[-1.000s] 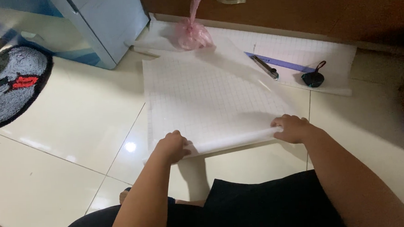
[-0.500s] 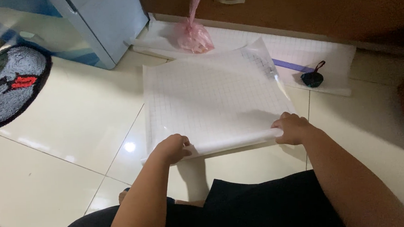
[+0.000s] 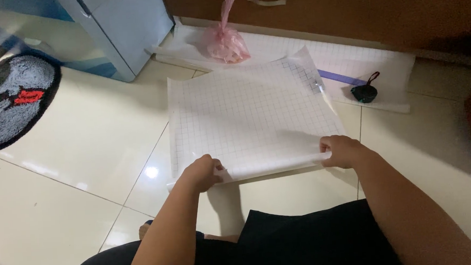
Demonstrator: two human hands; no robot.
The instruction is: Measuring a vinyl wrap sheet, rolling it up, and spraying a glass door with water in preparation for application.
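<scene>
Both hands pinch the near edge of a large white gridded sheet (image 3: pixel 251 121) that lies flat on the tiled floor (image 3: pixel 86 156): the left hand (image 3: pixel 202 172) has its grip closed on the left end of the rolled-up near edge, and the right hand (image 3: pixel 341 150) has its grip closed on the right end. Holding both ends at once seems meant to keep the curl even and the sheet square as it lies. Its far right corner (image 3: pixel 304 64) has lifted and folded over, covering part of a blue strip (image 3: pixel 345 79) beside a small black object with a red loop (image 3: pixel 364 92). A knotted pink plastic bag (image 3: pixel 224 41) sits beyond the sheet, near a wooden drawer front (image 3: pixel 315 10). A round dark rug (image 3: pixel 8 98) lies far left. Compared with a second ago, the far right corner, then flat, has curled up over a pen-like tool, while both hands stay at the roll's ends.
</scene>
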